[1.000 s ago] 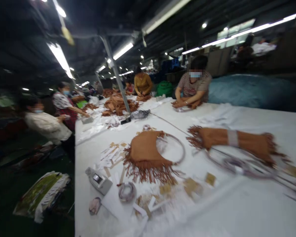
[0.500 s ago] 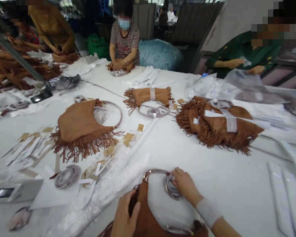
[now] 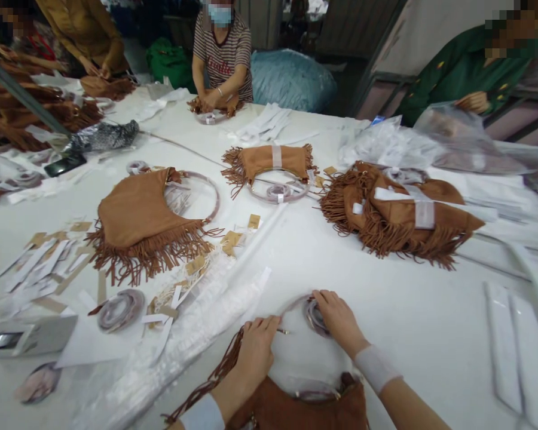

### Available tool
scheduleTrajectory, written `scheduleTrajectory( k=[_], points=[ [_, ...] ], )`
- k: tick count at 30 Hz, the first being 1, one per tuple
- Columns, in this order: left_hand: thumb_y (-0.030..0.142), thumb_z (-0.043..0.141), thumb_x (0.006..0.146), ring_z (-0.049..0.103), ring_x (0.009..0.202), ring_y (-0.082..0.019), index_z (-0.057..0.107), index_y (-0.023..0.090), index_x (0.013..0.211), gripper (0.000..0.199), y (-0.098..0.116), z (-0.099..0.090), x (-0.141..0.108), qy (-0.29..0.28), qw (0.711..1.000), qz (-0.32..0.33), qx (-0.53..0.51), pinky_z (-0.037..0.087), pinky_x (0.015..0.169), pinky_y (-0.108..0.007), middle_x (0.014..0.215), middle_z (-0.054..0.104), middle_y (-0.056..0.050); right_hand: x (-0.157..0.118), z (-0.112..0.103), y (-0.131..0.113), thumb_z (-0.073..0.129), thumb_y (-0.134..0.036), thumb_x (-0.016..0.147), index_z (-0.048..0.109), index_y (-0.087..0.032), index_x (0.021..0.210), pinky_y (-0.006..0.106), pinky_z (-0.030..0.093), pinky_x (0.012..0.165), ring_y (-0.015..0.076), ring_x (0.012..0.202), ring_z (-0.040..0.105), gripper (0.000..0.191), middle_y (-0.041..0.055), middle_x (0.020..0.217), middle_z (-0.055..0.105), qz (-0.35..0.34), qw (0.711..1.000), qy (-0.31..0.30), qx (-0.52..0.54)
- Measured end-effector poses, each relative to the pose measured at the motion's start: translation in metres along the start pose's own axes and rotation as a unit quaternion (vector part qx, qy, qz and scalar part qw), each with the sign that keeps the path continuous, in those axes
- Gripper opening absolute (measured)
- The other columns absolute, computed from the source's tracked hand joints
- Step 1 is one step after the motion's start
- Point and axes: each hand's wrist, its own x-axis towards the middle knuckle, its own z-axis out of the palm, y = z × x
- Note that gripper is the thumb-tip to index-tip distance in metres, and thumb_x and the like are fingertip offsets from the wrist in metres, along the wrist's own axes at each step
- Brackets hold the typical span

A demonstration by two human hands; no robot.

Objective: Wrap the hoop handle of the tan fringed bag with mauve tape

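A brown fringed handbag [image 3: 305, 400] lies at the near edge of the table in front of me. My left hand [image 3: 257, 346] is closed over its upper left corner, where the curved handle meets the leather; its fingers hide that joint. At the far side of the handle, my right hand [image 3: 338, 316] grips a coiled strap [image 3: 314, 316] wrapped in clear film, against the wrapped handle [image 3: 293, 303]. Its fingertips are partly hidden. Brown fringe [image 3: 215, 382] hangs out to the left of the bag.
Another fringed bag [image 3: 137, 209] lies at left, near loose tags [image 3: 231, 242] and a wrapped coil [image 3: 122, 310]. Taped, folded bags [image 3: 275, 158] and a bag pile [image 3: 403, 221] lie farther off. Plastic sleeves [image 3: 504, 346] are at right. Co-workers [image 3: 224, 65] work around the table.
My left hand has moved up and right from the bag's side to its upper corner by the handle. My right hand stays at the coiled strap. The view has tilted slightly downward.
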Motion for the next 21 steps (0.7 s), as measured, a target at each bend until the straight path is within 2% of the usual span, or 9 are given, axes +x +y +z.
scheduleTrajectory(
  k=[4, 8, 12, 15, 17, 19, 21],
  points=[
    [-0.007, 0.032, 0.067, 0.050, 0.111, -0.025, 0.051, 0.023, 0.132, 0.074, -0.004, 0.007, 0.005, 0.033, 0.997, -0.069, -0.004, 0.037, 0.093, -0.038, 0.128, 0.059, -0.003, 0.006, 0.006, 0.002, 0.048, -0.014, 0.090, 0.053, -0.019, 0.121, 0.031, 0.044, 0.085, 0.0228, 0.102, 0.052, 0.032, 0.0090, 0.111, 0.060, -0.001, 1.000, -0.016, 0.023],
    [-0.007, 0.032, 0.070, 0.046, 0.115, -0.027, 0.048, 0.023, 0.136, 0.075, -0.004, 0.020, 0.009, 0.041, 0.998, -0.047, 0.032, 0.036, 0.093, -0.042, 0.137, 0.053, -0.004, 0.007, 0.009, 0.002, 0.048, -0.017, 0.090, 0.052, -0.021, 0.124, 0.030, 0.044, 0.084, 0.0233, 0.101, 0.052, 0.034, 0.0089, 0.112, 0.060, 0.023, 0.999, -0.022, 0.045],
    [-0.007, 0.033, 0.072, 0.045, 0.115, -0.029, 0.044, 0.023, 0.139, 0.074, 0.000, 0.028, 0.006, 0.042, 0.997, -0.028, 0.061, 0.034, 0.096, -0.047, 0.141, 0.049, -0.005, 0.009, 0.004, 0.000, 0.044, -0.018, 0.091, 0.051, -0.019, 0.127, 0.031, 0.042, 0.090, 0.0232, 0.104, 0.051, 0.037, 0.0104, 0.115, 0.060, 0.026, 0.997, -0.033, 0.060],
    [-0.001, 0.037, 0.077, 0.046, 0.116, -0.029, 0.044, 0.020, 0.138, 0.066, 0.001, 0.014, 0.005, 0.037, 0.999, -0.021, 0.024, 0.036, 0.098, -0.047, 0.139, 0.050, -0.007, 0.012, -0.013, -0.003, 0.045, -0.012, 0.087, 0.052, -0.017, 0.128, 0.033, 0.043, 0.091, 0.0222, 0.105, 0.054, 0.042, 0.0109, 0.116, 0.061, 0.023, 0.997, -0.043, 0.054],
    [0.011, 0.045, 0.083, 0.043, 0.123, -0.030, 0.040, 0.016, 0.141, 0.058, -0.002, -0.003, -0.002, 0.062, 0.998, 0.008, -0.028, 0.035, 0.103, -0.048, 0.142, 0.047, -0.010, 0.007, -0.028, -0.007, 0.042, -0.007, 0.083, 0.046, -0.017, 0.134, 0.042, 0.041, 0.096, 0.0261, 0.115, 0.051, 0.052, 0.0135, 0.127, 0.056, 0.040, 0.998, -0.026, 0.039],
    [0.026, 0.051, 0.086, 0.040, 0.128, -0.029, 0.038, 0.015, 0.142, 0.058, -0.008, -0.022, -0.021, 0.124, 0.988, 0.035, -0.090, 0.033, 0.108, -0.047, 0.143, 0.046, -0.012, -0.011, -0.041, -0.017, 0.037, -0.007, 0.085, 0.037, -0.015, 0.140, 0.052, 0.038, 0.099, 0.0302, 0.126, 0.043, 0.056, 0.0161, 0.136, 0.049, 0.061, 0.997, 0.033, 0.031],
    [0.034, 0.048, 0.089, 0.044, 0.126, -0.026, 0.045, 0.018, 0.137, 0.051, -0.021, -0.036, -0.053, 0.206, 0.966, 0.028, -0.154, 0.035, 0.108, -0.047, 0.136, 0.052, -0.011, -0.042, -0.045, -0.036, 0.035, -0.016, 0.090, 0.035, -0.015, 0.141, 0.053, 0.038, 0.101, 0.0302, 0.128, 0.042, 0.051, 0.0163, 0.135, 0.050, 0.053, 0.991, 0.113, 0.040]
  ],
)
